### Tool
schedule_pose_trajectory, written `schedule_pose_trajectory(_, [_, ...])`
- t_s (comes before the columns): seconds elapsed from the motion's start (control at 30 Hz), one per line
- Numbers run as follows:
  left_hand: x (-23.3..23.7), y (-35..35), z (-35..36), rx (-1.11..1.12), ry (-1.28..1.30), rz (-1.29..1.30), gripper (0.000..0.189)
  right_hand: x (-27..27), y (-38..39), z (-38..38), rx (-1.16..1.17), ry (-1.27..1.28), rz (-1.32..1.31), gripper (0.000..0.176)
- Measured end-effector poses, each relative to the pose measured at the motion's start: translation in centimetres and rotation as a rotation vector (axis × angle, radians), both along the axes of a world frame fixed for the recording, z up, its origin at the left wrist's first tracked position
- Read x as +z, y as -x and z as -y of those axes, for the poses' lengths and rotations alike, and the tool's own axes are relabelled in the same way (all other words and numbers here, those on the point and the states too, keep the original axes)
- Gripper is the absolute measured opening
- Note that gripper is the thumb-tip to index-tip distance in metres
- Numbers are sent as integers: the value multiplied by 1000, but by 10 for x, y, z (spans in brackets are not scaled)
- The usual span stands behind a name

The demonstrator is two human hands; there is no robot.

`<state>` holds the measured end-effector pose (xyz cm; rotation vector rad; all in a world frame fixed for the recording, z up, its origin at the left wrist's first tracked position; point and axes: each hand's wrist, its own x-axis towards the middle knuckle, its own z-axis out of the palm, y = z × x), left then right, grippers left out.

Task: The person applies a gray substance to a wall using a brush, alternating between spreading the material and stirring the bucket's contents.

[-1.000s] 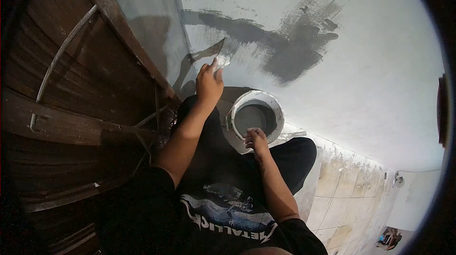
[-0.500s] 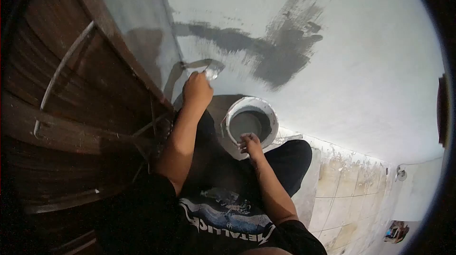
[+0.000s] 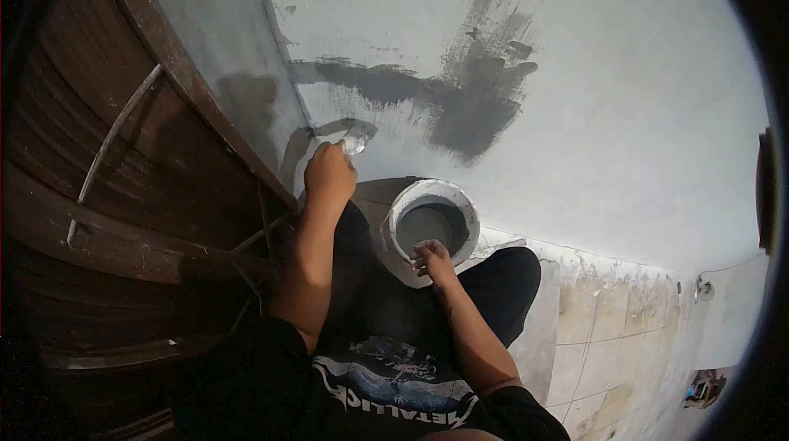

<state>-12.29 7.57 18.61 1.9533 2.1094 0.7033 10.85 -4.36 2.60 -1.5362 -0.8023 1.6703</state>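
Note:
My left hand (image 3: 331, 174) is closed around a small paintbrush (image 3: 353, 146), its shiny head close to the white wall near the corner. Most of the handle is hidden in my fist. Grey wet-looking coating (image 3: 472, 104) covers a streaky patch on the wall above, with a band running left to the corner. Below it stands a white bucket (image 3: 470, 227), its rim smeared and grey liquid inside. The fingers of my right hand (image 3: 433, 260) are curled over the near rim of the bucket.
A brown door-like panel (image 3: 107, 145) with a curved metal handle (image 3: 119, 137) fills the left side. My bent knee (image 3: 514, 277) is right of the bucket. Stained tiles (image 3: 588, 318) run along the wall's foot at the right.
My left hand with the paintbrush has shifted slightly down and left in view. The right hand stays at the bucket rim. The whole view has shifted a little.

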Motion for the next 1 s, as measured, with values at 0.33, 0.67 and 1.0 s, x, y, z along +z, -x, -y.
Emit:
schedule_pose_trajectory(0.33, [-51, 5, -25, -14, 11, -31, 29, -2, 3, 6, 44, -9, 33, 20])
schedule_pose_trajectory(0.67, [4, -24, 1, -55, -462, 177, 32, -6, 5, 6, 51, 16, 56, 20])
schedule_pose_trajectory(1.0, [-43, -27, -13, -48, -22, 32, 28, -12, 4, 4, 45, 7, 53, 21])
